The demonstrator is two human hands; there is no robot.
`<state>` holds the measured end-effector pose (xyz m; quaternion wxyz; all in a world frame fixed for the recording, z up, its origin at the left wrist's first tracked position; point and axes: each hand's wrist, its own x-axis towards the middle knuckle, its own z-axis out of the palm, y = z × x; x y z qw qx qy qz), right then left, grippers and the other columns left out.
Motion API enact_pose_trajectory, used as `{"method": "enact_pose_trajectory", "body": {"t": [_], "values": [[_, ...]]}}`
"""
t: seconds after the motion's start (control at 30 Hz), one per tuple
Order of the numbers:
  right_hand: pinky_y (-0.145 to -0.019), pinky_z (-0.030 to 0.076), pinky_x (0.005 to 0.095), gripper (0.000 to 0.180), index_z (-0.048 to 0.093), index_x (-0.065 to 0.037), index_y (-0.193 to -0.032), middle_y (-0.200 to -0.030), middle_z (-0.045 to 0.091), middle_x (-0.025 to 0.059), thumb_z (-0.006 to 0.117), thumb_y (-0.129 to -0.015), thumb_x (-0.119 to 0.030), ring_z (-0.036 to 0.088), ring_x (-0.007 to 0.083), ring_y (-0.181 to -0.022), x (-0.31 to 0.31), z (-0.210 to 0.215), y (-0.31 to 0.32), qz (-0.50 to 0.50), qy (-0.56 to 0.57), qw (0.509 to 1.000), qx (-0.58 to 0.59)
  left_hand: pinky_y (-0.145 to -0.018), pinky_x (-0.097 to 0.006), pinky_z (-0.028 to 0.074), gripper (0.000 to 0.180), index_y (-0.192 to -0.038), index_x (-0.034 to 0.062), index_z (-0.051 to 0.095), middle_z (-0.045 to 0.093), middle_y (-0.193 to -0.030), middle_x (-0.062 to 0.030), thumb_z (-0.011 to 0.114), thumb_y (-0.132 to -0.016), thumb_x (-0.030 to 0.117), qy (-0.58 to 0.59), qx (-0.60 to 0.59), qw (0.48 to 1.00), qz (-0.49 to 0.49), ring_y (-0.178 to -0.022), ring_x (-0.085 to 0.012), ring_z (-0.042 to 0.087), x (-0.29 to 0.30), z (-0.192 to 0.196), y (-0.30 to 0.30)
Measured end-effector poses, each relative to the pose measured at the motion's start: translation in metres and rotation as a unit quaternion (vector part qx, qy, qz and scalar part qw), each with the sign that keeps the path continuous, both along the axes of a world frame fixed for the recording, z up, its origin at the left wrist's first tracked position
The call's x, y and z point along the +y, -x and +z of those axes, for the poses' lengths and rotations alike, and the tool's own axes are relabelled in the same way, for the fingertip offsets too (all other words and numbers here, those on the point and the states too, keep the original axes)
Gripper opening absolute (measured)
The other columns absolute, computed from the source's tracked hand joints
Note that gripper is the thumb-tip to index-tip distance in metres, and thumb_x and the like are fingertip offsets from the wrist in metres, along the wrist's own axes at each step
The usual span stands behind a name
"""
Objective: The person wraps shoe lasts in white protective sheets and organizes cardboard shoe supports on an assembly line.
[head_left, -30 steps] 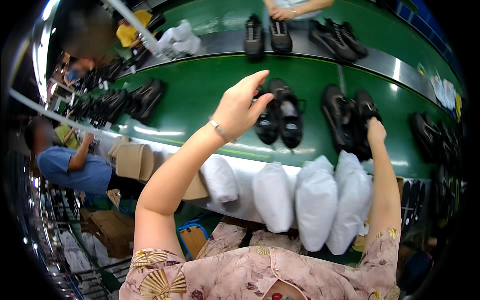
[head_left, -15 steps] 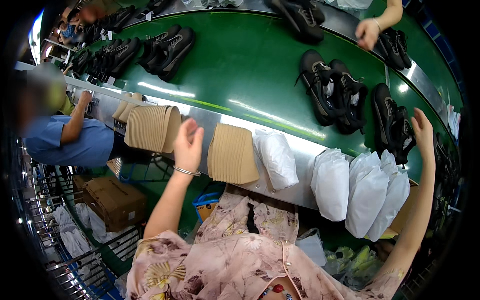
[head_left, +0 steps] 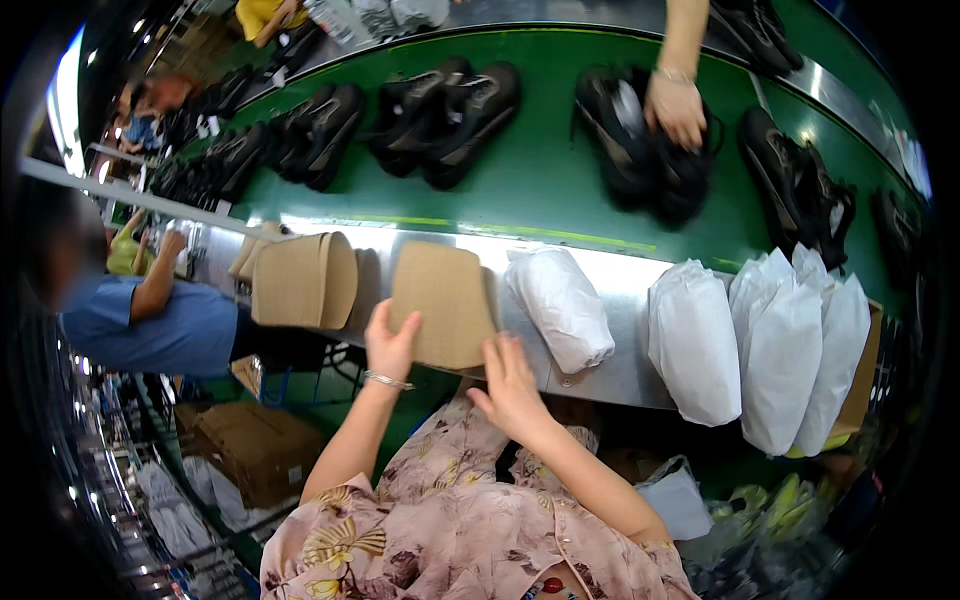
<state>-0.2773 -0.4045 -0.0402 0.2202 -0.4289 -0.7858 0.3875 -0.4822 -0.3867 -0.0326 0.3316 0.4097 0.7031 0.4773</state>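
Note:
A brown cardboard stack (head_left: 443, 300) with a rounded top leans on the steel ledge (head_left: 600, 375) in front of me. My left hand (head_left: 392, 345), a bracelet on its wrist, grips the stack's left edge. The fingers of my right hand (head_left: 510, 385) hold its lower right edge. A second, thicker pile of the same cardboard (head_left: 300, 280) stands just to the left. Beside my right hand, on the ledge, lies a stuffed white bag (head_left: 562, 305).
A green conveyor belt (head_left: 540, 180) beyond the ledge carries several pairs of black shoes (head_left: 445, 110). Another person's hand (head_left: 677, 108) rests on one pair. More white bags (head_left: 790, 345) stand at right. A person in a blue shirt (head_left: 150, 325) sits at left, near cardboard boxes (head_left: 255, 450).
My right hand left the black shoes at the far right of the belt and came down to the cardboard stack. My left hand dropped from over the belt to the stack's left edge.

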Motion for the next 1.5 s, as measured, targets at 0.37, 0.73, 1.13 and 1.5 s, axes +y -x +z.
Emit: {"method": "enact_pose_trajectory", "body": {"t": [0.37, 0.73, 1.13, 1.5], "values": [[-0.084, 0.044, 0.0418, 0.048, 0.052, 0.002, -0.113, -0.112, 0.054, 0.0203, 0.07, -0.071, -0.015, 0.055, 0.0336, -0.098, 0.024, 0.036, -0.072, -0.233, -0.334, 0.911, 0.059, -0.089, -0.03, 0.042, 0.046, -0.124, -0.0063, 0.041, 0.055, -0.114, -0.0146, 0.059, -0.082, 0.002, -0.072, 0.099, 0.992, -0.025, -0.103, -0.0188, 0.053, 0.019, -0.024, 0.105], [-0.092, 0.04, 0.0384, 0.096, 0.022, 0.003, -0.136, -0.128, 0.04, 0.0242, 0.08, -0.065, -0.026, 0.048, 0.0355, -0.111, 0.015, -0.047, -0.042, -0.432, 0.008, 0.885, 0.172, -0.098, -0.039, 0.035, 0.052, -0.127, -0.0049, 0.039, 0.046, -0.124, -0.0191, 0.061, -0.083, 0.01, -0.232, 0.39, 0.891, -0.013, -0.114, -0.0319, 0.046, -0.028, 0.02, 0.053], [-0.098, 0.035, 0.0401, 0.094, 0.02, 0.006, -0.135, -0.128, 0.037, 0.0294, 0.076, -0.069, -0.029, 0.042, 0.0399, -0.117, -0.003, -0.042, 0.032, -0.484, -0.073, 0.87, 0.066, -0.074, -0.028, 0.046, 0.025, -0.108, -0.0041, 0.046, 0.059, -0.094, -0.0119, 0.053, -0.09, 0.011, -0.152, -0.008, 0.987, -0.049, -0.085, -0.0162, 0.057, -0.012, -0.02, 0.034], [-0.099, 0.034, 0.0426, 0.059, 0.04, 0.006, -0.124, -0.124, 0.044, 0.0249, 0.068, -0.075, -0.013, 0.044, 0.0396, -0.114, -0.013, -0.002, 0.044, -0.41, -0.331, 0.85, -0.011, -0.076, -0.027, 0.048, 0.032, -0.114, -0.004, 0.046, 0.057, -0.1, -0.0125, 0.055, -0.09, 0.015, -0.221, -0.087, 0.97, -0.059, -0.087, -0.0162, 0.058, -0.033, -0.027, 0.064]]}}
